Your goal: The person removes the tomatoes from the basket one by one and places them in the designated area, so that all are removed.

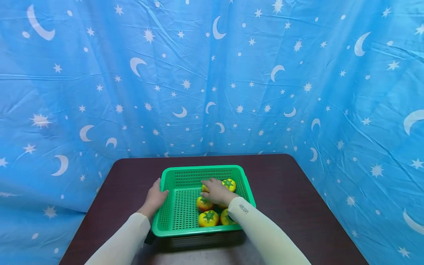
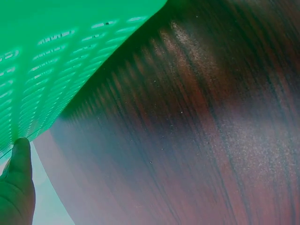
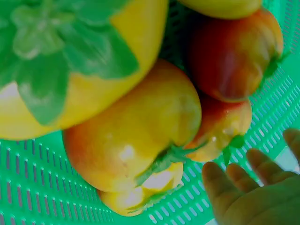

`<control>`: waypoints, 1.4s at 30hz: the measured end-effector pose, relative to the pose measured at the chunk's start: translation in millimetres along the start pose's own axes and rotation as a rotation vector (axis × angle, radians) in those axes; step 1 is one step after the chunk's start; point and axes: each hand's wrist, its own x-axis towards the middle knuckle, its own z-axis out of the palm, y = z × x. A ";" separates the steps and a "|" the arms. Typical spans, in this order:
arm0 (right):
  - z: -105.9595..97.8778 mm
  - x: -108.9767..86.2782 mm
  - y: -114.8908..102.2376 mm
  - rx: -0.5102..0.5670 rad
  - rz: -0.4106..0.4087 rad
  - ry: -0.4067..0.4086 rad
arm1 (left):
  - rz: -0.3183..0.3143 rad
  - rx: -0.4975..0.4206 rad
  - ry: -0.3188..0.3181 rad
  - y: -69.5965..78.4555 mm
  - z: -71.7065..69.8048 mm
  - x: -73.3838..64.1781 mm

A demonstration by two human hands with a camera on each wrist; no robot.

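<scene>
A green plastic basket point(image 1: 202, 231) with slotted walls sits over the dark table in the head view. Several yellow-orange persimmons point(image 1: 208, 218) with green leafy tops lie in its right half. My left hand point(image 1: 155, 198) grips the basket's left rim, thumb over the edge; in the left wrist view a finger point(image 2: 19, 164) lies against the slotted wall. Over the persimmons my right hand point(image 1: 216, 191) reaches down, hiding some of them. The right wrist view shows its fingers point(image 3: 267, 168) extended beside a reddish persimmon point(image 3: 222, 129), with nothing held between them.
The dark wooden table point(image 1: 281, 206) extends on both sides of the basket. Blue curtains point(image 1: 212, 73) with white moons and stars hang behind the table and along its sides. The basket's left half shows bare slotted floor.
</scene>
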 end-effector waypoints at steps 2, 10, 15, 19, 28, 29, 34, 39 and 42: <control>2.2 -0.4 -0.6 -0.030 -0.041 -0.019 | 0.006 -0.011 0.000 -0.4 -0.2 -0.4; 10.6 -1.2 -1.5 -0.080 -0.096 -0.047 | 0.019 -0.003 0.024 4.0 -0.5 -4.3; 12.3 -0.4 -1.8 -0.125 -0.085 -0.008 | -0.003 0.000 0.007 5.8 -1.2 -4.3; 11.1 5.2 -1.5 -0.133 -0.053 0.048 | -0.010 0.016 0.005 5.9 -1.6 -4.1; 4.9 20.8 -0.1 -0.039 0.094 0.106 | 0.002 0.030 0.010 1.6 0.1 -1.2; 5.1 22.3 0.3 -0.038 0.104 0.110 | 0.003 0.026 0.014 2.1 0.0 -1.6; 10.0 28.5 3.2 -0.060 0.129 0.162 | -0.012 0.007 0.015 3.1 1.9 -2.7; 16.2 32.7 7.2 -0.036 0.181 0.203 | -0.024 -0.004 0.015 2.6 3.6 -1.2; 16.0 33.5 7.7 -0.045 0.205 0.212 | -0.021 -0.001 0.018 4.1 2.6 -2.0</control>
